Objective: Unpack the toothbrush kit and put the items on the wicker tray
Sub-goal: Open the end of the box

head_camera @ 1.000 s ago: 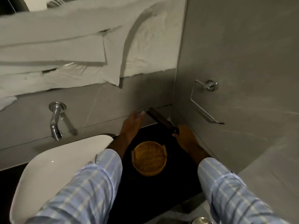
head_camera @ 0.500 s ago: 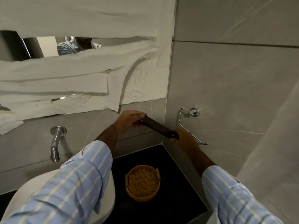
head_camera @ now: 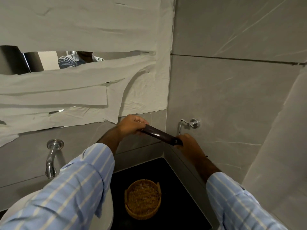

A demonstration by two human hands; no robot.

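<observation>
A long, narrow dark brown toothbrush kit box (head_camera: 162, 134) is held in the air in front of the wall corner, tilted down to the right. My left hand (head_camera: 131, 124) grips its upper left end and my right hand (head_camera: 187, 143) grips its lower right end. Well below them, a round wicker tray (head_camera: 142, 198) with nothing in it sits on the black counter (head_camera: 179, 188). The box looks closed; what it holds is hidden.
A white basin (head_camera: 108, 211) lies left of the tray, mostly behind my left sleeve. A chrome tap (head_camera: 51, 156) juts from the grey wall. A chrome wall holder (head_camera: 191, 124) hangs just behind my right hand. Paper strips (head_camera: 83, 93) cover the mirror.
Both hands have lifted the box from near the counter up to wall height, and the view has tilted upward. The left hand, first only touching the box's end, now grips it.
</observation>
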